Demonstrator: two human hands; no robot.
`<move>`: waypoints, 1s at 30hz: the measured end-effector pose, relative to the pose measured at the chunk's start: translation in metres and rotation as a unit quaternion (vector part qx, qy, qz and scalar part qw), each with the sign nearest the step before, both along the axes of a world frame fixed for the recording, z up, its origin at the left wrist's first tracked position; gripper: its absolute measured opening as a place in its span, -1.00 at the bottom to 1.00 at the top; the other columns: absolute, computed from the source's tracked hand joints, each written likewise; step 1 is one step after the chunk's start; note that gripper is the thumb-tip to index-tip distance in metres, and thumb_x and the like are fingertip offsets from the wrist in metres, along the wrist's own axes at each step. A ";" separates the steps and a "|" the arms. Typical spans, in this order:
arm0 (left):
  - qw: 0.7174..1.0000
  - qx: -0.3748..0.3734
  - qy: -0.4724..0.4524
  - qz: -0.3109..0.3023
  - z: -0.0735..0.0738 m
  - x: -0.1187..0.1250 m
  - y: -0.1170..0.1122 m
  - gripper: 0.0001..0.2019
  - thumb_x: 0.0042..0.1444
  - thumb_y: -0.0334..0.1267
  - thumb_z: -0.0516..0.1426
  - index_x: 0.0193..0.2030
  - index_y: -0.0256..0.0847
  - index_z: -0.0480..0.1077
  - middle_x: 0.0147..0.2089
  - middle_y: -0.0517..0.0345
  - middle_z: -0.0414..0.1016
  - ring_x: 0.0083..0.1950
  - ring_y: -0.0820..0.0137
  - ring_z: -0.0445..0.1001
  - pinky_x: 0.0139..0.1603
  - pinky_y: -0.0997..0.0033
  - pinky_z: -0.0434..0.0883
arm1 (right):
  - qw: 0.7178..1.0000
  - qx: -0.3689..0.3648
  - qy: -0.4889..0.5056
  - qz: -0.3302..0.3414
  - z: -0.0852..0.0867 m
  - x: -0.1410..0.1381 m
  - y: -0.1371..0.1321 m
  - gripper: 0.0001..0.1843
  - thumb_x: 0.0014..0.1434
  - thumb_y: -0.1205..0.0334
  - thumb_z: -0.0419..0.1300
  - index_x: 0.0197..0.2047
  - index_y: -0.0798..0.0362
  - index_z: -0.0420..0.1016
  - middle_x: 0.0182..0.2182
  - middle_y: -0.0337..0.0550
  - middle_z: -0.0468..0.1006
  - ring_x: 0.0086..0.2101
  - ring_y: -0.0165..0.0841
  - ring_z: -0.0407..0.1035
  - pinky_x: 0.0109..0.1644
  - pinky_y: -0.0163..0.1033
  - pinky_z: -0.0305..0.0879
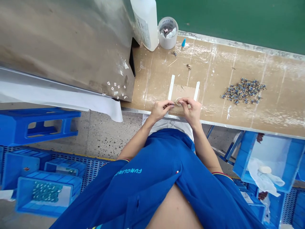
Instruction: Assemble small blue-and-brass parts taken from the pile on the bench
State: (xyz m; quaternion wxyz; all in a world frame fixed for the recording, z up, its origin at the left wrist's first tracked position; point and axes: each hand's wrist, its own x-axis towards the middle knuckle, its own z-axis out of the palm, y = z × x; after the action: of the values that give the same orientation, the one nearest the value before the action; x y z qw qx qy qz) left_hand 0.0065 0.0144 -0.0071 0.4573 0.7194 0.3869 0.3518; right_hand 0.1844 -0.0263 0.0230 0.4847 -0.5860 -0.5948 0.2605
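Observation:
My left hand (161, 109) and my right hand (192, 110) meet at the front edge of a tape-covered workbench (274, 105). Both are closed in a pinch on a small pale ring-shaped part (178, 101) held between them. A thin stick-like piece pokes from my left fingertips toward the ring. Under the hands lies a small cardboard pad (184, 93) flanked by two white strips. My blue jacket fills the lower middle of the view.
A heap of small blue-and-metal parts (244, 91) lies to the right on the bench. A white bottle (145, 22), a plastic cup (168, 32) and a blue cap (183, 42) stand at the back. A metal machine housing (71, 44) is left. Blue bins (45, 190) sit below.

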 end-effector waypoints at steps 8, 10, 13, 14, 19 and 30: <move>1.000 0.002 0.017 0.002 0.004 0.000 -0.002 -0.79 0.24 -0.21 0.17 -0.17 -0.30 0.58 -0.25 0.06 0.62 -0.27 0.42 0.57 -0.24 0.50 0.41 | 1.000 -0.010 -0.024 0.016 -0.005 -0.001 0.001 -0.62 0.30 -0.03 0.12 -0.31 0.08 0.60 -0.30 -0.14 0.65 -0.28 -0.47 0.52 -0.14 -0.36 0.38; 1.000 0.008 0.017 0.002 0.004 0.000 -0.002 -0.79 0.24 -0.21 0.17 -0.18 -0.31 0.58 -0.25 0.06 0.63 -0.27 0.42 0.57 -0.23 0.50 0.41 | 0.999 -0.009 -0.029 0.016 -0.006 -0.002 0.001 -0.62 0.31 -0.02 0.12 -0.31 0.08 0.60 -0.30 -0.14 0.65 -0.29 -0.48 0.51 -0.15 -0.36 0.36; 1.000 0.012 0.007 -0.001 0.005 0.000 -0.001 -0.79 0.24 -0.21 0.17 -0.19 -0.32 0.58 -0.27 0.06 0.62 -0.29 0.44 0.56 -0.25 0.51 0.40 | 0.999 -0.001 -0.039 0.019 -0.005 -0.002 0.002 -0.65 0.30 0.02 0.13 -0.31 0.08 0.60 -0.31 -0.15 0.64 -0.30 -0.48 0.50 -0.15 -0.37 0.36; 1.000 0.011 0.001 -0.002 0.005 0.000 -0.002 -0.78 0.24 -0.21 0.18 -0.19 -0.33 0.58 -0.28 0.06 0.62 -0.30 0.44 0.56 -0.26 0.52 0.40 | 0.999 0.002 -0.043 0.021 -0.004 -0.002 0.002 -0.66 0.30 0.04 0.13 -0.31 0.08 0.60 -0.31 -0.15 0.64 -0.30 -0.49 0.49 -0.15 -0.38 0.36; 1.000 0.007 -0.006 0.001 0.003 0.000 -0.003 -0.79 0.24 -0.23 0.17 -0.17 -0.32 0.58 -0.24 0.05 0.63 -0.24 0.43 0.59 -0.22 0.53 0.43 | 0.998 0.012 -0.058 0.017 -0.004 -0.003 0.002 -0.67 0.31 0.07 0.12 -0.30 0.08 0.61 -0.30 -0.15 0.65 -0.27 -0.47 0.52 -0.13 -0.37 0.39; 0.999 -0.022 -0.037 -0.008 0.002 0.000 0.000 -0.77 0.22 -0.19 0.17 -0.19 -0.33 0.55 -0.28 0.05 0.61 -0.31 0.47 0.57 -0.27 0.54 0.47 | 0.998 0.042 0.009 -0.046 0.000 0.014 0.000 -0.66 0.29 0.01 0.16 -0.32 0.08 0.60 -0.34 -0.14 0.62 -0.31 -0.49 0.47 -0.20 -0.35 0.36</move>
State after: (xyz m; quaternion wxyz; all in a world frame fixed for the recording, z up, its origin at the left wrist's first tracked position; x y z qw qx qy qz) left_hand 0.0063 0.0139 -0.0052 0.4900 0.6984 0.3718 0.3659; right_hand 0.1985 -0.0268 0.0226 0.5258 -0.5896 -0.5729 0.2182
